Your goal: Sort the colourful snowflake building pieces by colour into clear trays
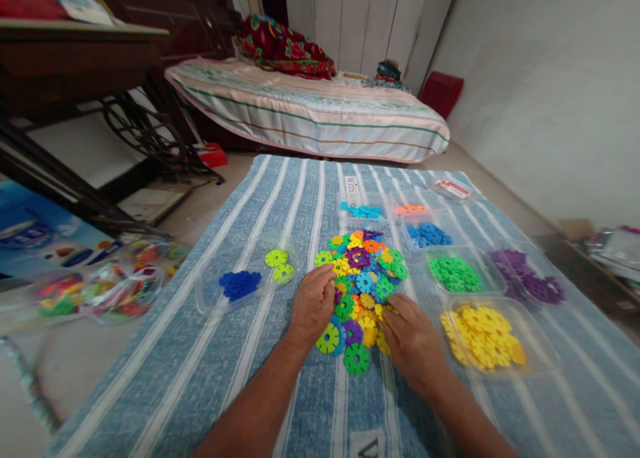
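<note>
A mixed pile of notched plastic snowflake discs (364, 283) in many colours lies on the striped cloth between my hands. My left hand (313, 305) rests at the pile's left edge, its fingers curled together; what they hold, if anything, is hidden. On the right side, my right hand (414, 338) has its fingertips closed at a yellow disc (380, 311). Closest to me lie a green disc (357, 359), a purple disc (353, 333) and a lime disc (327, 339).
Clear boxes hold sorted discs: yellow (483, 338), green (455, 274), purple (530, 278), blue (427, 235), light blue (364, 211) and orange (410, 209). Left of the pile, dark blue discs (240, 285) and lime discs (280, 266) sit in clear containers. A bed (310, 121) stands beyond the table.
</note>
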The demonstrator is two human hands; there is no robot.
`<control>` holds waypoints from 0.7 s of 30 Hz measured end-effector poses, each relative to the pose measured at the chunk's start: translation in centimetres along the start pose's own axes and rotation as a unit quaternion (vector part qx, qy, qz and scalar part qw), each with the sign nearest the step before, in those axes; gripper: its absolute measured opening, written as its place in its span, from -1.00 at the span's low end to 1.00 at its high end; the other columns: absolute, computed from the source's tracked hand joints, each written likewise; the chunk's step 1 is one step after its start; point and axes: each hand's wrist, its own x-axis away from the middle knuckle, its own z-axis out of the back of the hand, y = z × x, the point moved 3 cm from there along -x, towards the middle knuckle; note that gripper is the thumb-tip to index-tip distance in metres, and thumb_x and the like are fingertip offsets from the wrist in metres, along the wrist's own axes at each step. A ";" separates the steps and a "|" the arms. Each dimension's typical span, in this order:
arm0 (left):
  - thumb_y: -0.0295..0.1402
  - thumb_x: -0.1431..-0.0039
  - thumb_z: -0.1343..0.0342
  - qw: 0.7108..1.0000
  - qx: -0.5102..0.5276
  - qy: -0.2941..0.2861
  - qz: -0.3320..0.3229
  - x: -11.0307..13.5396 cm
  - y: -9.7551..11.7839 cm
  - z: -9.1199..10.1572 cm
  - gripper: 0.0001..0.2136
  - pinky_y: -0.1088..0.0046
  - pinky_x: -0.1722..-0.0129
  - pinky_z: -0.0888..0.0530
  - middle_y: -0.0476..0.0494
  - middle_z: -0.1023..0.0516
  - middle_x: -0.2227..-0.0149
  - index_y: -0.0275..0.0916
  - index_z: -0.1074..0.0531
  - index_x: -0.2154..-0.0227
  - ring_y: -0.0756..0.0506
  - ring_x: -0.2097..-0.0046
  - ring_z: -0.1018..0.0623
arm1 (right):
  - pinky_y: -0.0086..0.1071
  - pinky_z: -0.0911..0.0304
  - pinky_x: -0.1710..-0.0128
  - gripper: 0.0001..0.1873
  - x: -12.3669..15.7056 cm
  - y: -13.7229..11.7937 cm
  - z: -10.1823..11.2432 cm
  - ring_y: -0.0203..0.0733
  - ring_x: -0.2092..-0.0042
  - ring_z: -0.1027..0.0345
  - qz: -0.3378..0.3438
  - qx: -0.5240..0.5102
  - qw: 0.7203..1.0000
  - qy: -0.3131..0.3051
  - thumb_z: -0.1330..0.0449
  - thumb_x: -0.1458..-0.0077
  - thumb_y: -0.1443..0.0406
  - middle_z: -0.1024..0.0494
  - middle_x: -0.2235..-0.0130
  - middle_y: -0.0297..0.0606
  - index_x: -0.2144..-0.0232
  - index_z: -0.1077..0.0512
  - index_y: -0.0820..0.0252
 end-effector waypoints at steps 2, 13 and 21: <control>-0.44 -0.18 0.10 1.000 -0.001 0.000 -0.001 0.0 0.0 0.0 -0.78 0.18 -0.04 -0.43 -0.21 -0.54 0.09 -0.25 -0.47 0.27 -0.13 0.01 -0.49 | -0.15 -0.30 -0.04 -0.79 0.0 0.0 0.8 -0.09 -0.07 -0.29 0.015 -0.008 0.999 0.048 -0.02 -0.18 0.41 -0.48 0.08 -0.10 0.27 -0.46 0.20; -0.45 -0.17 0.09 1.000 -0.006 0.007 -0.007 0.0 0.0 -0.1 -0.78 0.22 -0.03 -0.44 -0.21 -0.54 0.09 -0.26 -0.47 0.27 -0.12 0.01 -0.49 | -0.06 -0.28 0.02 -0.89 2.0 4.2 10.2 -0.01 0.07 -0.38 -0.009 0.152 0.969 0.196 -0.17 -0.11 0.32 -0.52 0.19 -0.09 0.29 -0.45 0.24; -0.46 -0.18 0.11 1.000 -0.014 0.001 -0.008 -0.1 0.1 0.0 -0.76 0.22 -0.04 -0.43 -0.22 -0.54 0.09 -0.27 -0.47 0.27 -0.12 0.01 -0.49 | 0.02 -0.23 0.01 -0.74 2.3 -1.5 2.9 0.14 -0.06 -0.26 -0.004 0.090 0.994 0.059 -0.11 -0.15 0.24 -0.48 0.09 0.04 0.22 -0.44 0.34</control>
